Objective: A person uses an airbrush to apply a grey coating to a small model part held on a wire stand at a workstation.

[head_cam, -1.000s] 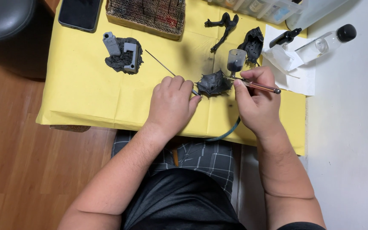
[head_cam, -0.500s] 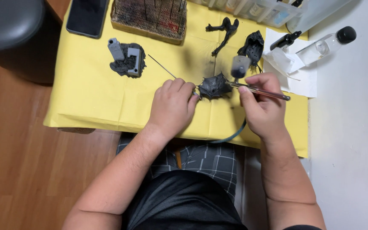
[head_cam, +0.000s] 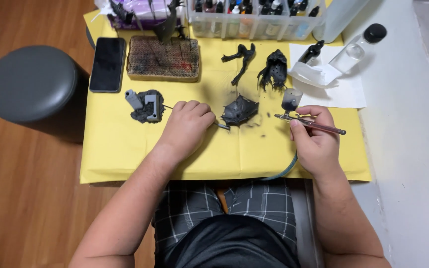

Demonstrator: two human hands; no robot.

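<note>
My left hand is closed around a thin metal rod whose end carries a small black model part, held just above the yellow sheet. An airbrush with a small cup on top sits in my right hand, its tip aimed left at the black part from a short gap away. A green hose runs from the airbrush down past the table edge.
A grey and black model piece lies left of my left hand. Behind are a stained block, a black phone, two black parts, a rack of paint bottles, a clear bottle, white paper. A grey stool stands left.
The view has tilted so more of the table's back shows. My right hand with the airbrush has drawn back to the right, leaving a gap to the black part.
</note>
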